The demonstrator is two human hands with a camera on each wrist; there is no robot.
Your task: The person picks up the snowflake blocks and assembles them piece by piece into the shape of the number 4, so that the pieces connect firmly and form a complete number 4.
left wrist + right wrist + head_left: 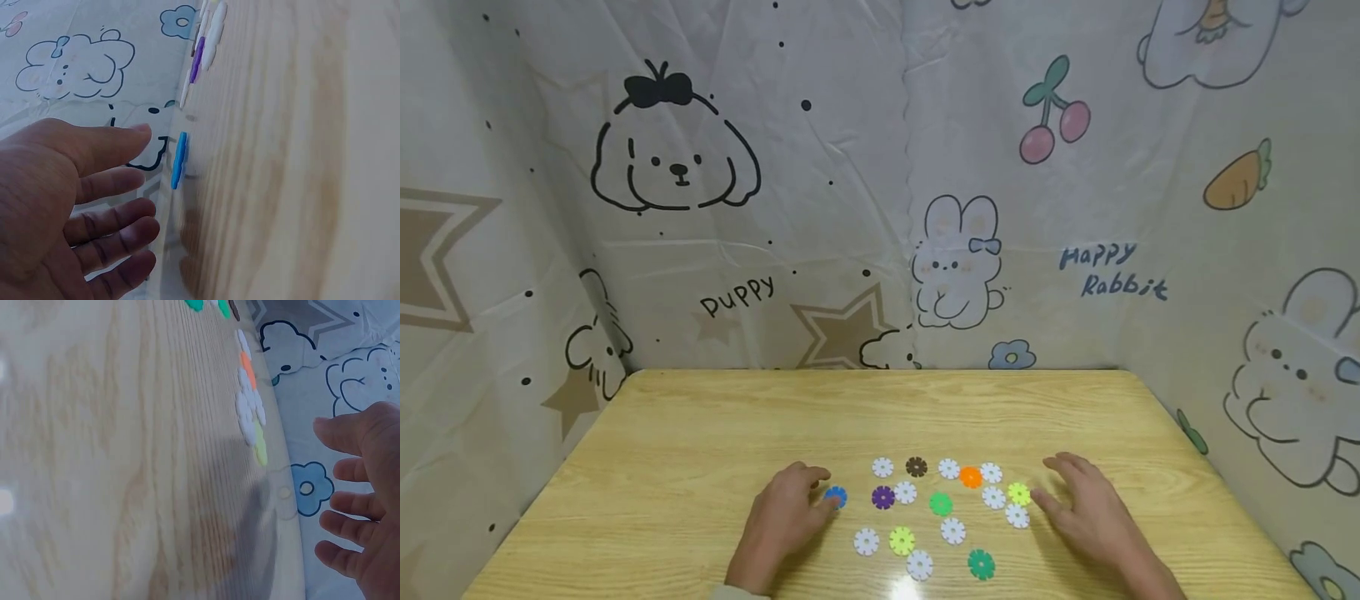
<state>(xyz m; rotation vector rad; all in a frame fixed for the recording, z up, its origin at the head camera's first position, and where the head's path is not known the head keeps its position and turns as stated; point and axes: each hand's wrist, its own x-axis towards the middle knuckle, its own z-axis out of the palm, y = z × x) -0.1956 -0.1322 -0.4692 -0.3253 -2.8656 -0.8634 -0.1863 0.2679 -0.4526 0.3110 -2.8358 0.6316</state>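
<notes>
Several flat, notched plastic discs lie loose on the wooden table. My left hand [792,508] hovers at the left of the group, fingers loosely bent, nearest to a blue disc [179,160]; the left wrist view shows a gap between them. On the other side my right hand [1090,510] is held above the table with relaxed fingers, closest to a yellow-green disc [1018,494]. Between the hands are a purple disc [883,497], a brown disc [916,467], an orange disc [971,477], a light green disc [941,504], a dark green disc [981,564] and several white discs [866,542].
The wooden table [715,417] ends at a printed cloth wall [850,167] at the back, with cloth on both sides too. Near the front another yellow-green disc [902,541] lies beside a white disc [920,565]. A light reflection shines on the front table surface.
</notes>
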